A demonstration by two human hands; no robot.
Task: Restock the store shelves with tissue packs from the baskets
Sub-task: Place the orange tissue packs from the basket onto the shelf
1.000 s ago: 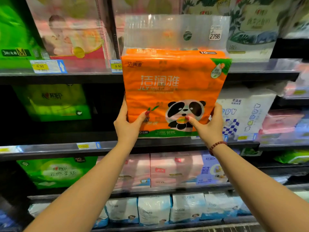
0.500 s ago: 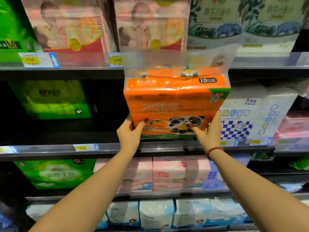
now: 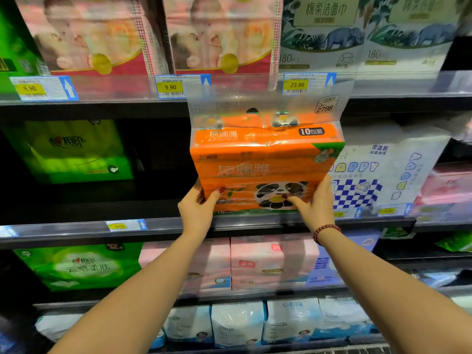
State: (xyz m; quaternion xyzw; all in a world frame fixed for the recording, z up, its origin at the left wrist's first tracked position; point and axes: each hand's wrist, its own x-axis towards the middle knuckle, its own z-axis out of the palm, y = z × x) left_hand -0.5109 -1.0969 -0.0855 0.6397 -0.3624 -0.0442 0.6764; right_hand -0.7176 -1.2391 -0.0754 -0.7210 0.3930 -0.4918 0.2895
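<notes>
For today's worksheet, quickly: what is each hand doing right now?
Left hand: grips the orange plastic-wrapped tissue pack.
Right hand: grips the same pack.

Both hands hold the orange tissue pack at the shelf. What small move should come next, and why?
Probably slide the orange tissue pack back into the dark gap beside the white pack: its bottom seems at the shelf edge, with left hand and right hand gripping its lower corners.

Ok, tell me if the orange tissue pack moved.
Yes. The orange tissue pack has dropped: its body, earlier overlapping the upper shelf rail, now sits below it.
</notes>
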